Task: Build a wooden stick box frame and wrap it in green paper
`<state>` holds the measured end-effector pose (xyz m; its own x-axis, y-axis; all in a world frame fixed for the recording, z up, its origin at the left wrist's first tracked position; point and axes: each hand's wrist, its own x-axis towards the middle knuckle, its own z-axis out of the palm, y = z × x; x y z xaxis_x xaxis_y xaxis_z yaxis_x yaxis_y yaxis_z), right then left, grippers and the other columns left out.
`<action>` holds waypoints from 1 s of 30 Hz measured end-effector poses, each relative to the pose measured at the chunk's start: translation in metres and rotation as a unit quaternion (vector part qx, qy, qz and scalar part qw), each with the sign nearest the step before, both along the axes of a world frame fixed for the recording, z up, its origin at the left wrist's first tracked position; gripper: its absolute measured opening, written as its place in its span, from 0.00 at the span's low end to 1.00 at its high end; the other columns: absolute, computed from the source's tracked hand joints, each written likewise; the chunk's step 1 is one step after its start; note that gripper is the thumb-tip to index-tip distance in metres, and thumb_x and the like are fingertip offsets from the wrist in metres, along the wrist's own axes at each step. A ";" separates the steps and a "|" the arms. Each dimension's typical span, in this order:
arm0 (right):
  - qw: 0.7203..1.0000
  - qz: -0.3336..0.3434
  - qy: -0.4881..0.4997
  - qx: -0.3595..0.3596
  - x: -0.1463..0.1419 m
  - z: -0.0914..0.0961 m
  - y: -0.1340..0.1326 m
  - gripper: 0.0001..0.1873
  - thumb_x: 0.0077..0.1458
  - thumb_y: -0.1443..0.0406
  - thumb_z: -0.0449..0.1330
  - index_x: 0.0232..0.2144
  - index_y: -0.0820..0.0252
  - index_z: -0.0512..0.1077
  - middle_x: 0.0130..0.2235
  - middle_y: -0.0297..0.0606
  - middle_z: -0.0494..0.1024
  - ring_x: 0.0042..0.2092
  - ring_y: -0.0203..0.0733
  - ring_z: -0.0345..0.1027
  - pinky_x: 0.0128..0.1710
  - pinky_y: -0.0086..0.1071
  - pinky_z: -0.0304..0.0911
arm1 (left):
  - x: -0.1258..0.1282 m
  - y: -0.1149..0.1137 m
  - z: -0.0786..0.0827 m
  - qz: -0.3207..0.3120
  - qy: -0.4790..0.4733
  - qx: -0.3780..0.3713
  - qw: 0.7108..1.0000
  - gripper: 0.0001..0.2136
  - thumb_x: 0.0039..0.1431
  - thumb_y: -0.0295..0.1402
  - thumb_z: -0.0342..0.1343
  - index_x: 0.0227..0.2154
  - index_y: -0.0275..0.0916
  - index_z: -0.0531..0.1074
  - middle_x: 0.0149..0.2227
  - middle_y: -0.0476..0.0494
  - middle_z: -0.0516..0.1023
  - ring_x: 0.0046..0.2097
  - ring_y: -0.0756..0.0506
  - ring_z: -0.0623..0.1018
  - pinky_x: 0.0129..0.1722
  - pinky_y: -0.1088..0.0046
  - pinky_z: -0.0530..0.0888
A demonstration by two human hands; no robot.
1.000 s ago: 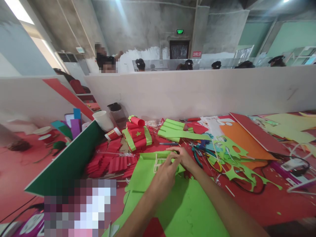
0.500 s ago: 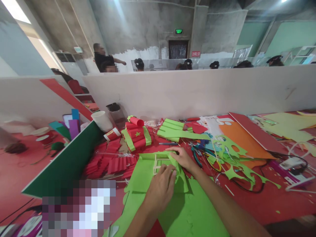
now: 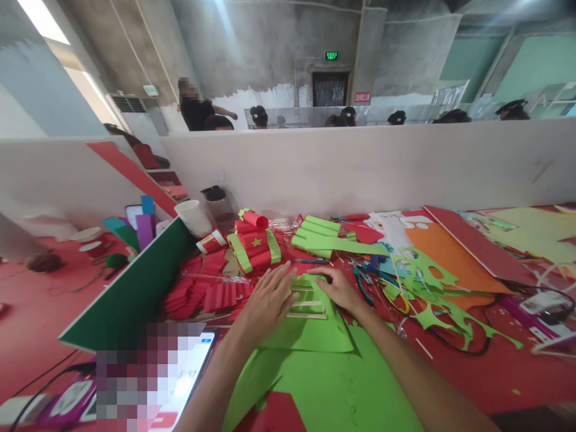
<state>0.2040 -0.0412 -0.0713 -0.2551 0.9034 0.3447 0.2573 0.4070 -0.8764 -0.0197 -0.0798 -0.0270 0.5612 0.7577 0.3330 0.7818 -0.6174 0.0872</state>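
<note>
A small frame of pale wooden sticks lies on a light green sheet, partly covered by my left hand. My left hand is open, fingers stretched out over the left side of the frame and the sheet. My right hand rests at the sheet's upper right edge, with its fingers apart and a little bent. Under these lies a larger green sheet, with a red piece at its near edge.
Behind my hands are a red and green rolled-paper model and green paper rolls. Pliers and green offcuts lie to the right. Leftward are red folded strips, a dark green board and a lit phone.
My left hand has opened and moved left and away from me, off the stick frame's near part. The frame has turned and shows more. My right hand stays at the sheet's edge.
</note>
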 end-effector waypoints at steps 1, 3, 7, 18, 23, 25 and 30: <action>1.000 0.000 0.000 0.003 0.000 0.000 0.000 0.15 0.52 0.68 0.55 0.42 0.59 0.75 0.47 0.41 0.77 0.50 0.45 0.69 0.54 0.41 0.59 | 0.002 0.006 0.002 -0.026 0.024 -0.005 0.999 0.27 0.65 0.45 0.40 0.63 0.41 0.50 0.64 0.40 0.54 0.64 0.41 0.56 0.62 0.56 0.55; 1.000 -0.001 0.010 0.009 0.000 0.000 -0.002 0.14 0.51 0.68 0.55 0.42 0.59 0.73 0.46 0.41 0.76 0.50 0.45 0.68 0.52 0.40 0.60 | 0.010 0.015 0.004 -0.076 0.059 -0.015 0.995 0.32 0.62 0.51 0.38 0.64 0.38 0.45 0.65 0.38 0.51 0.65 0.41 0.53 0.63 0.59 0.53; 0.999 -0.026 0.028 0.019 -0.003 -0.001 -0.006 0.13 0.51 0.68 0.55 0.41 0.59 0.66 0.44 0.40 0.74 0.47 0.42 0.70 0.47 0.37 0.64 | 0.024 0.019 -0.002 -0.127 0.085 -0.039 0.987 0.36 0.60 0.56 0.36 0.65 0.39 0.41 0.65 0.38 0.50 0.64 0.41 0.55 0.62 0.59 0.51; 0.979 0.000 -0.166 0.119 0.024 0.059 -0.041 0.17 0.58 0.63 0.53 0.50 0.54 0.66 0.54 0.41 0.67 0.56 0.45 0.59 0.56 0.42 0.54 | 0.027 0.021 -0.012 -0.114 0.067 -0.048 0.990 0.34 0.60 0.55 0.36 0.64 0.41 0.45 0.64 0.38 0.55 0.61 0.37 0.60 0.59 0.53 0.54; 0.866 0.138 -0.417 0.240 0.013 0.073 -0.092 0.11 0.56 0.62 0.57 0.42 0.54 0.72 0.45 0.40 0.74 0.51 0.46 0.62 0.53 0.44 0.54 | 0.028 0.020 -0.009 -0.126 0.067 -0.044 0.989 0.32 0.62 0.53 0.37 0.63 0.40 0.49 0.63 0.38 0.56 0.60 0.39 0.62 0.58 0.58 0.56; 0.812 0.137 -0.494 0.277 -0.001 0.058 -0.107 0.12 0.54 0.68 0.57 0.42 0.58 0.71 0.42 0.42 0.75 0.49 0.48 0.64 0.50 0.44 0.57 | 0.028 0.019 -0.008 -0.124 0.064 -0.037 0.990 0.32 0.61 0.53 0.38 0.63 0.40 0.49 0.63 0.38 0.56 0.60 0.39 0.63 0.57 0.59 0.57; 0.769 0.093 -0.551 0.312 -0.029 0.028 -0.114 0.13 0.54 0.71 0.57 0.43 0.60 0.69 0.42 0.44 0.74 0.48 0.50 0.64 0.48 0.43 0.59 | 0.027 0.016 -0.007 -0.118 0.049 -0.029 0.991 0.32 0.61 0.53 0.37 0.63 0.41 0.50 0.63 0.39 0.57 0.59 0.39 0.63 0.57 0.60 0.57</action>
<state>0.1752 -0.1553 -0.0431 -0.8070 0.5628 0.1791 0.5902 0.7788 0.2123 0.0074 -0.0637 -0.0341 0.7535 0.6168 0.2276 0.6219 -0.7810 0.0577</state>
